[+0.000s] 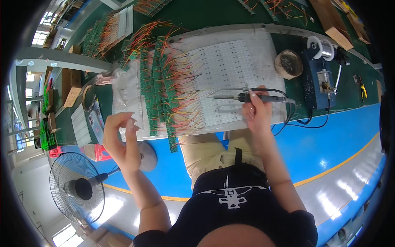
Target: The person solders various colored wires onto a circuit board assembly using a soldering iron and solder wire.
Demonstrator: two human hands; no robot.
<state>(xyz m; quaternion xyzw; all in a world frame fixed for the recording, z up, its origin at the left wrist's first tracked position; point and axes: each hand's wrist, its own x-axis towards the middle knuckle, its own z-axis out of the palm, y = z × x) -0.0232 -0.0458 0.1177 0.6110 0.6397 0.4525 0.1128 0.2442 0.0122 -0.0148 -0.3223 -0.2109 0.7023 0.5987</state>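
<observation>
My right hand (257,110) grips a black-handled soldering iron (242,97), its metal tip pointing left over a white perforated panel (230,70). My left hand (121,138) hovers raised at the bench's near left edge, fingers curled and apart, holding nothing. Between the hands lie several green circuit strips (158,90) with red, orange and yellow wires fanned out to the right.
A round brown tip-cleaning pad (289,64) and a blue soldering station (319,78) with a solder spool (321,46) stand at the right. Cardboard boxes (331,20) sit behind. A floor fan (78,187) stands on the blue floor at lower left.
</observation>
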